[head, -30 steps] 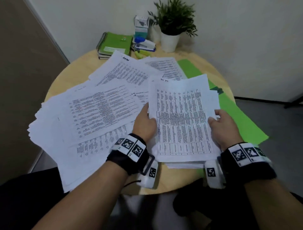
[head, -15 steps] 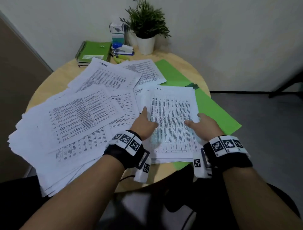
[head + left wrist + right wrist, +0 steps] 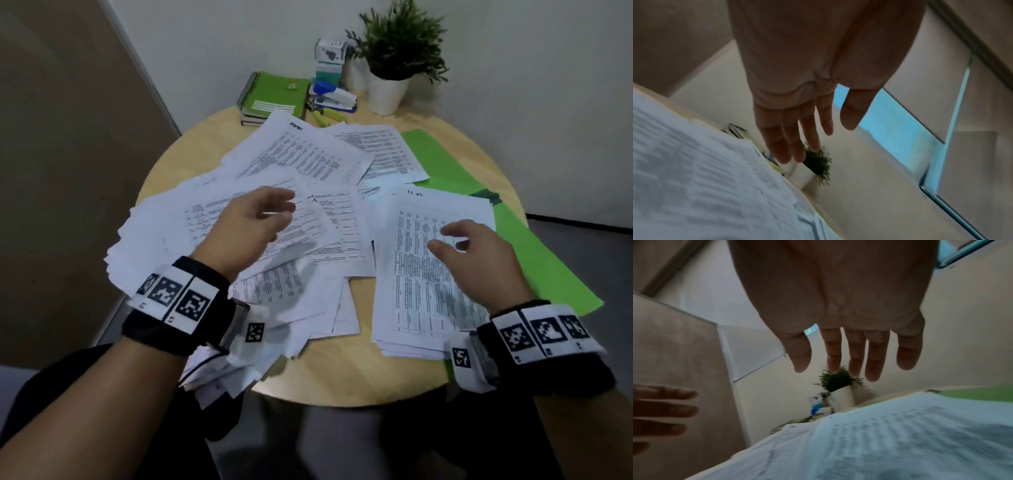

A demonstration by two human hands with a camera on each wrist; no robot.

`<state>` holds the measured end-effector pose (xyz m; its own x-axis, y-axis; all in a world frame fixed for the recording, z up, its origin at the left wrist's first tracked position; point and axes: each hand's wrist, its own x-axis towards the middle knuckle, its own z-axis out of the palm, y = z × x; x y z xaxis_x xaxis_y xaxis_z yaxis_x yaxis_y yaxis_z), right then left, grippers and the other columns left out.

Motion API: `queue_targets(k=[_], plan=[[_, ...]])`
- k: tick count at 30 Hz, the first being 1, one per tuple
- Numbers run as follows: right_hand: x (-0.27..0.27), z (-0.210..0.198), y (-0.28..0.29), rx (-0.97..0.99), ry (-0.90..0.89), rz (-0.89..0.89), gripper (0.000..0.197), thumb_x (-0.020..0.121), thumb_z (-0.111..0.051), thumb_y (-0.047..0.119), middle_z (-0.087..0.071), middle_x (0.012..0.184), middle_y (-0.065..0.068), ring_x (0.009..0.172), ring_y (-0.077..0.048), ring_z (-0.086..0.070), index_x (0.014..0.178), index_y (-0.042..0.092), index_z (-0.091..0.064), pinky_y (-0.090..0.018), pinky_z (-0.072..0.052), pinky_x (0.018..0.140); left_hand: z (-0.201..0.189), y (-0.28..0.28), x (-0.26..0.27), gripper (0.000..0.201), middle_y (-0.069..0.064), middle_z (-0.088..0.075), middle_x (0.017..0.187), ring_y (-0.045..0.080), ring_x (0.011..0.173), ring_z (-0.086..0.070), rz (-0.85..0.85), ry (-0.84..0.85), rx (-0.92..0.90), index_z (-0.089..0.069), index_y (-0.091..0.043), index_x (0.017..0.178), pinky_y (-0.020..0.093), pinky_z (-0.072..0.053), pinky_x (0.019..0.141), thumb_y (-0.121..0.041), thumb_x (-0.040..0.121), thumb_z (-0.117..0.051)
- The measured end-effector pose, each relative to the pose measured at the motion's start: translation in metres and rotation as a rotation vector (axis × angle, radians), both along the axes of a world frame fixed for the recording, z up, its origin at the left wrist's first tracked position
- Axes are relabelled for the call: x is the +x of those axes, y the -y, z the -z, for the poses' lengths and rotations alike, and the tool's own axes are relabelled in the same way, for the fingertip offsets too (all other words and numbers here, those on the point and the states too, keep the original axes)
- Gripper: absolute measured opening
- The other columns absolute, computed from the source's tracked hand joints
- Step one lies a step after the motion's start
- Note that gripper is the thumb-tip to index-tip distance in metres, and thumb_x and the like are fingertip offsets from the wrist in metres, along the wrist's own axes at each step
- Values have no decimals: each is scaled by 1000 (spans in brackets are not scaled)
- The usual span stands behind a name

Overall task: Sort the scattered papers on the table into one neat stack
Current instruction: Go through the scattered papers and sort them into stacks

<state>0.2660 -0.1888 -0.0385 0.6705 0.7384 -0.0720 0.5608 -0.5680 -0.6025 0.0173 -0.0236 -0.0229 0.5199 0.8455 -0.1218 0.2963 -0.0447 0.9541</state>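
Observation:
A squared stack of printed sheets (image 3: pixel 435 274) lies at the front right of the round wooden table (image 3: pixel 359 380), partly over a green folder (image 3: pixel 544 260). My right hand (image 3: pixel 469 246) hovers just above this stack with fingers spread and holds nothing; the right wrist view shows the right hand (image 3: pixel 851 356) clear of the printed paper (image 3: pixel 879 443). Loose scattered papers (image 3: pixel 260 192) cover the left and middle of the table. My left hand (image 3: pixel 253 222) hangs above them, fingers straight and empty, as the left hand (image 3: pixel 807 129) shows over the white sheets (image 3: pixel 705 186).
At the back stand a potted plant (image 3: pixel 394 58), a green spiral notebook (image 3: pixel 274 96), a blue stapler (image 3: pixel 332 97), small boxes (image 3: pixel 330 58) and yellow-green markers (image 3: pixel 329 118). A brown panel (image 3: pixel 61 171) runs along the left. Some sheets overhang the table's front left edge.
Both hands have let go of the right stack, which now lies flat. My left hand has swung left over the scattered papers; the right has lifted slightly.

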Motion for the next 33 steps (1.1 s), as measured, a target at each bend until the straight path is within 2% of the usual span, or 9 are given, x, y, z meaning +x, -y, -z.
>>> queue_targets(k=[4, 8, 16, 18, 21, 25, 28, 31, 33], plan=[[-43, -7, -44, -89, -73, -170, 34, 87, -66, 38, -63, 113, 1, 98, -15, -57, 114, 16, -63, -25, -39, 83, 5, -39, -43, 27, -3, -69, 101, 16, 93, -63, -161, 75, -10, -64, -28, 100, 31, -48, 79, -3, 93, -57], [-80, 5, -101, -294, -53, -313, 51, 85, -65, 47, -59, 121, -3, 114, -21, -54, 123, 13, -58, -28, -40, 87, 17, -59, -70, 28, 1, -67, 98, 19, 90, -62, -265, 112, -26, -64, -27, 96, 32, -46, 77, -1, 91, -57], [-112, 57, -175, -498, 112, -68, 76, 76, -74, 46, -48, 132, -15, 122, -32, -47, 130, 4, -41, -39, -41, 100, 25, -71, -90, 23, 3, -68, 102, 17, 88, -63, -263, 126, -49, -64, -28, 97, 29, -48, 74, -6, 93, -58], [-107, 61, -176, -431, 66, -49, 46, 82, -72, 32, -58, 116, -14, 106, -30, -56, 112, 5, -50, -34, -47, 83, 25, -71, -93, 22, 7, -67, 105, 18, 88, -63, -260, 123, -38, -63, -29, 96, 30, -48, 74, -8, 94, -58], [-92, 52, -168, -198, 11, -46, 2, 88, -56, 9, -58, 88, -9, 85, -28, -60, 88, 8, -54, -25, -40, 63, 24, -71, -96, 20, 9, -65, 106, 17, 87, -61, -267, 137, -39, -62, -29, 95, 29, -46, 73, -9, 94, -57], [-74, 16, -151, 66, -71, -76, 6, 87, -55, 9, -65, 91, -12, 78, -31, -65, 89, 14, -59, -34, -55, 61, 26, -73, -101, 22, 5, -65, 107, 17, 90, -60, -308, 129, -12, -61, -28, 100, 28, -47, 73, -7, 93, -58], [-65, -21, -138, 225, -300, -163, 15, 86, -57, 5, -68, 91, -9, 80, -32, -68, 85, 19, -61, -40, -59, 65, 26, -73, -104, 41, 1, -57, 128, 14, 112, -54, -371, 31, 116, -56, -26, 125, 30, -44, 94, -9, 89, -65], [-60, -56, -133, 225, -345, -326, 19, 87, -58, -2, -66, 88, -12, 78, -30, -64, 86, 16, -62, -47, -57, 70, 18, -69, -109, 70, -6, -45, 143, 8, 133, -40, -300, -43, 238, -40, -32, 144, 29, -31, 109, -19, 83, -74], [-61, -70, -138, 188, -348, -403, 21, 87, -60, -3, -64, 84, -11, 74, -25, -61, 84, 18, -63, -43, -55, 67, 16, -66, -112, 66, -5, -55, 136, 12, 127, -51, -184, 5, 198, -45, -32, 138, 34, -39, 105, -19, 82, -76]])
